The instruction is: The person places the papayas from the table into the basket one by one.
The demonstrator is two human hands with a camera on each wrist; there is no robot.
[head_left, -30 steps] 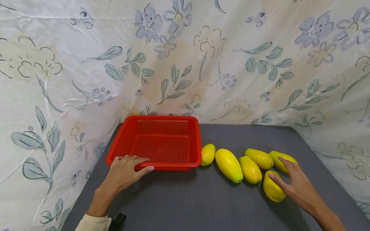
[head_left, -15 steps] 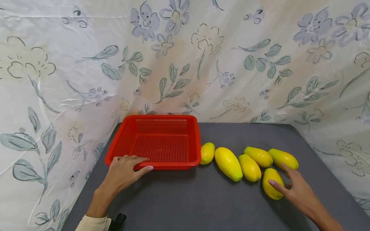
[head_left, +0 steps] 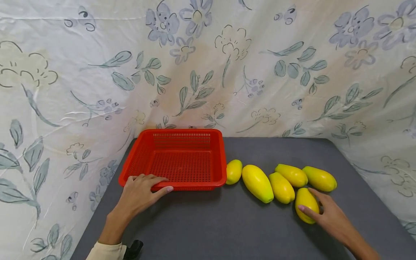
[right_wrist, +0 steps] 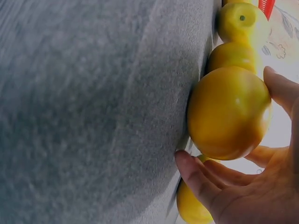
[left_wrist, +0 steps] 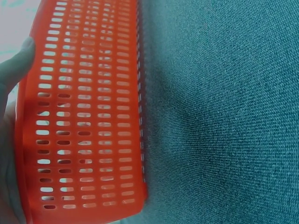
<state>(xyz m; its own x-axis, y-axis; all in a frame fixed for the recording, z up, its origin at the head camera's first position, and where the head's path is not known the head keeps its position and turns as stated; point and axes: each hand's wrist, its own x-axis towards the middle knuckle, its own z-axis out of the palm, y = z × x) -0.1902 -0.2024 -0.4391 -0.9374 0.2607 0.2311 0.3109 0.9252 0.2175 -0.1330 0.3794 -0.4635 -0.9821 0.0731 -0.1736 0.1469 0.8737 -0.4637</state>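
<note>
My left hand (head_left: 139, 195) holds the near rim of a red plastic basket (head_left: 221, 155), its thumb outside and its fingers over the edge. In the left wrist view the slotted wall of the basket (left_wrist: 84, 107) stands beside the thumb. At the right, my right hand (head_left: 331, 215) is spread around the nearest yellow fruit (head_left: 305, 204), which is smooth and shaped like a small papaya. The right wrist view has the thumb at one side of this fruit (right_wrist: 229, 112) and the other fingers apart below it. The fruit rests on the table.
Several more yellow fruits lie between basket and right hand, among them a long one (head_left: 258, 183) with a green tip and a small one (head_left: 234, 172) against the basket. The grey table (head_left: 208, 227) backs onto a flowered cloth (head_left: 240, 72).
My right hand has moved from over the far right fruit toward the nearest fruit, its thumb and fingers now closer around it. The left hand stays at the basket rim.
</note>
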